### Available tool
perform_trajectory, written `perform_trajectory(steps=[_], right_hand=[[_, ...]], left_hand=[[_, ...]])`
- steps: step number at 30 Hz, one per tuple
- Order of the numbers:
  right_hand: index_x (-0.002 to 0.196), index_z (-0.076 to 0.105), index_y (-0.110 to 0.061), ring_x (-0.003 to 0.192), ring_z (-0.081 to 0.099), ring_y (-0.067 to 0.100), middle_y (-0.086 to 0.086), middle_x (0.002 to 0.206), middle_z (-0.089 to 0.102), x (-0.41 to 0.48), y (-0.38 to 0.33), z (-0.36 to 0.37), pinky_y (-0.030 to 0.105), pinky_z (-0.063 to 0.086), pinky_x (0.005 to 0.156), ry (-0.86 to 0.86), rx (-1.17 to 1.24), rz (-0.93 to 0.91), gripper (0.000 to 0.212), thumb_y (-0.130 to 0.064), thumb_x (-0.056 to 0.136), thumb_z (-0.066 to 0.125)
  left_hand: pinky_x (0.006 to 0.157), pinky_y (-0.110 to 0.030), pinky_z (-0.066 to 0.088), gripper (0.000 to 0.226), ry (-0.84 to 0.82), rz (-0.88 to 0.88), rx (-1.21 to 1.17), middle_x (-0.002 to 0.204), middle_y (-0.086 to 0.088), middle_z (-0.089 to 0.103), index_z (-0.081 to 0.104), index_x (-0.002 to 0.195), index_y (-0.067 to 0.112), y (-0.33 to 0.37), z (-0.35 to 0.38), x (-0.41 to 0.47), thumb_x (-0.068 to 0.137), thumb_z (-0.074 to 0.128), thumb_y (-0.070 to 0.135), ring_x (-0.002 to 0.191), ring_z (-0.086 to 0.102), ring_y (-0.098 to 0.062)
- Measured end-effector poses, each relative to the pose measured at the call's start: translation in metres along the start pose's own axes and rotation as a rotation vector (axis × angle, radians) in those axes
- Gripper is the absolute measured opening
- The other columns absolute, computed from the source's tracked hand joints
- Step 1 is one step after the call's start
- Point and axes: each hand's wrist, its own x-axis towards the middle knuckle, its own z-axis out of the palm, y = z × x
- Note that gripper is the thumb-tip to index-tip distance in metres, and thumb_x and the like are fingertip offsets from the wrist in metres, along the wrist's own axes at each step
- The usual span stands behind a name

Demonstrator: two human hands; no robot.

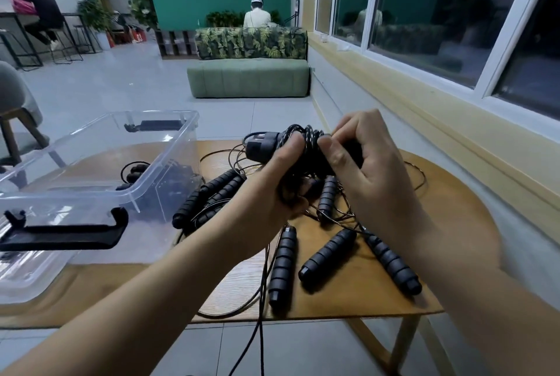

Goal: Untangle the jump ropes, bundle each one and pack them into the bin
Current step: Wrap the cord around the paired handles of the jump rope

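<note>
Nearest, a cord (260,330) hangs over the front edge of the desk (439,224). Just behind it three loose handles (328,254) lie fanned on the wood, their cords running up into the tangle under the hands. More handles lie left of that, beside the bin.

Above the tangle both hands hold one bundle (306,145) clear of the desk. The left hand (272,181) grips it from below, fingers curled round the folded handles, thumb on top. The right hand (363,169) pinches the cord wound about its middle, probably finishing or tucking a wrap. The bundle's long axis runs left to right, one handle end poking out to the left.

The bin (157,113) stands to the left of the hands, open, near but not touching them. At least one rope (136,171) already lies inside it. The left hand is the nearer, so the drop should be a short sideways carry over the bin's right wall.

Farther off stands a green sofa (248,77).
</note>
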Motion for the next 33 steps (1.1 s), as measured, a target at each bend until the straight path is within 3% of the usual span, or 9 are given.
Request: perform_trajectory(steps=[3, 7, 11, 13, 18, 21, 24, 30, 33], right_hand=[[0.104, 0.057, -0.011, 0.104, 0.057, 0.017, 0.003, 0.109, 0.052, -0.005, -0.002, 0.008, 0.023, 0.049, 0.090, -0.021, 0.009, 0.019, 0.020, -0.029, 0.107, 0.065], [0.111, 0.051, -0.023, 0.108, 0.061, 0.014, -0.001, 0.114, 0.055, -0.010, -0.004, 0.016, 0.027, 0.052, 0.091, -0.052, 0.032, 0.056, 0.029, -0.039, 0.100, 0.072], [0.110, 0.053, -0.024, 0.105, 0.061, 0.011, -0.006, 0.110, 0.056, -0.007, -0.010, 0.030, 0.027, 0.052, 0.087, 0.006, -0.027, 0.051, 0.034, -0.041, 0.096, 0.078], [0.109, 0.057, -0.020, 0.103, 0.059, 0.007, -0.007, 0.107, 0.056, -0.001, -0.015, 0.043, 0.022, 0.049, 0.088, 0.036, -0.037, 0.034, 0.033, -0.039, 0.095, 0.080], [0.108, 0.058, -0.015, 0.092, 0.058, 0.004, -0.004, 0.105, 0.055, 0.018, -0.029, 0.076, 0.011, 0.043, 0.079, 0.028, -0.007, -0.001, 0.034, -0.040, 0.096, 0.077], [0.106, 0.055, -0.018, 0.087, 0.057, 0.003, -0.005, 0.102, 0.054, 0.038, -0.039, 0.098, 0.010, 0.042, 0.075, 0.003, 0.041, -0.033, 0.031, -0.039, 0.098, 0.076], [0.105, 0.051, -0.023, 0.090, 0.061, 0.011, -0.007, 0.104, 0.053, 0.062, -0.047, 0.124, 0.030, 0.055, 0.074, -0.051, 0.102, -0.044, 0.028, -0.040, 0.101, 0.073], [0.112, 0.056, -0.023, 0.105, 0.064, 0.007, -0.007, 0.113, 0.062, 0.101, -0.044, 0.175, 0.031, 0.058, 0.086, -0.283, 0.164, -0.052, 0.021, -0.033, 0.103, 0.072], [0.122, 0.054, -0.027, 0.115, 0.061, 0.003, -0.011, 0.121, 0.064, 0.110, -0.032, 0.200, 0.021, 0.049, 0.097, -0.423, 0.125, -0.073, 0.027, -0.038, 0.103, 0.070]], left_hand=[[0.091, -0.025, 0.055, 0.046, 0.060, 0.023, -0.028, 0.109, -0.018, 0.071, 0.073, 0.117, 0.009, 0.009, -0.005, -0.003, 0.108, 0.047, 0.047, 0.105, 0.066, -0.014], [0.098, -0.032, 0.052, 0.032, 0.223, 0.084, -0.111, 0.120, -0.012, 0.076, 0.077, 0.113, 0.015, 0.018, -0.011, -0.006, 0.101, 0.063, 0.040, 0.112, 0.072, -0.020], [0.071, -0.021, 0.060, 0.022, 0.365, 0.137, -0.016, 0.099, 0.000, 0.081, 0.072, 0.112, 0.014, 0.023, -0.016, -0.014, 0.105, 0.062, 0.033, 0.092, 0.078, -0.012], [0.074, -0.024, 0.062, 0.023, 0.419, 0.163, 0.011, 0.096, 0.007, 0.082, 0.070, 0.113, 0.018, 0.026, -0.020, -0.016, 0.104, 0.062, 0.038, 0.093, 0.078, -0.011], [0.083, -0.035, 0.061, 0.039, 0.488, 0.187, 0.080, 0.117, -0.016, 0.078, 0.069, 0.125, 0.005, 0.046, -0.037, -0.021, 0.097, 0.073, 0.031, 0.109, 0.077, -0.029], [0.103, -0.050, 0.056, 0.039, 0.508, 0.217, 0.209, 0.119, -0.011, 0.078, 0.072, 0.123, 0.015, 0.070, -0.065, -0.024, 0.094, 0.078, 0.041, 0.115, 0.074, -0.031], [0.113, -0.056, 0.049, 0.042, 0.549, 0.253, 0.350, 0.116, -0.006, 0.080, 0.074, 0.119, 0.019, 0.104, -0.095, -0.025, 0.087, 0.082, 0.045, 0.115, 0.074, -0.027], [0.091, -0.043, 0.059, 0.020, 0.541, 0.223, 0.836, 0.103, -0.004, 0.081, 0.077, 0.109, 0.017, 0.175, -0.164, -0.024, 0.092, 0.083, 0.025, 0.094, 0.075, -0.018], [0.095, -0.041, 0.061, 0.042, 0.508, 0.121, 1.172, 0.107, 0.004, 0.079, 0.070, 0.120, 0.023, 0.195, -0.206, -0.015, 0.084, 0.090, 0.028, 0.101, 0.075, -0.017]])
